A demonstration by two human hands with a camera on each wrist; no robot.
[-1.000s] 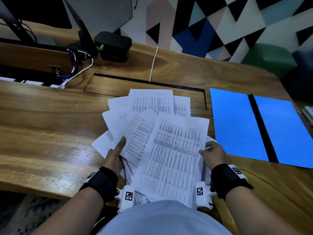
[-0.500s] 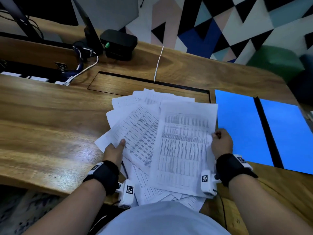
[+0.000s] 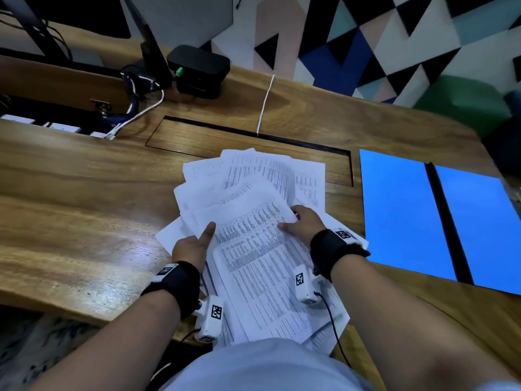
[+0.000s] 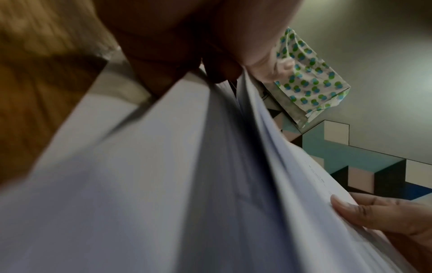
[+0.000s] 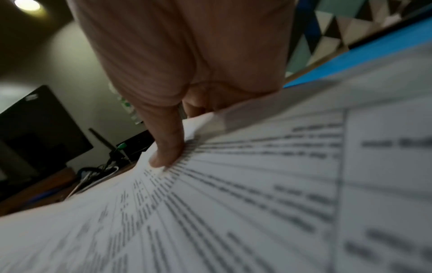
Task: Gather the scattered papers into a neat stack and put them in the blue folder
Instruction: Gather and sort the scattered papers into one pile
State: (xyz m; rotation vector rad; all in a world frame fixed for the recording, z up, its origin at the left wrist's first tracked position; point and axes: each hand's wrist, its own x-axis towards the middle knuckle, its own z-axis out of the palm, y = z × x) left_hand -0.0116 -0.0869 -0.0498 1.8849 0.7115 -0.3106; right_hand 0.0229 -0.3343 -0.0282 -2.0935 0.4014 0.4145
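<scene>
A loose fan of white printed papers (image 3: 253, 210) lies on the wooden desk (image 3: 70, 221) in front of me, its near end hanging over the desk edge. My left hand (image 3: 194, 244) grips the sheets at their left side, thumb on top. My right hand (image 3: 301, 224) pinches the top sheets at the right, thumb pressed on the print. The left wrist view shows the papers (image 4: 187, 184) bowed up between both hands. In the right wrist view my thumb lies on the printed papers (image 5: 233, 203). The blue folder (image 3: 400, 215) lies open and flat to the right.
A black box (image 3: 197, 69) and a tangle of cables (image 3: 138, 100) sit at the back left. A white cable (image 3: 265, 103) runs into a recessed desk panel (image 3: 225, 139) behind the papers. The desk edge curves close to my body.
Both hands have drawn closer together, pushing the sheets inward and lifting them so the top pages bow up. The right hand moved left and away from me along the stack.
</scene>
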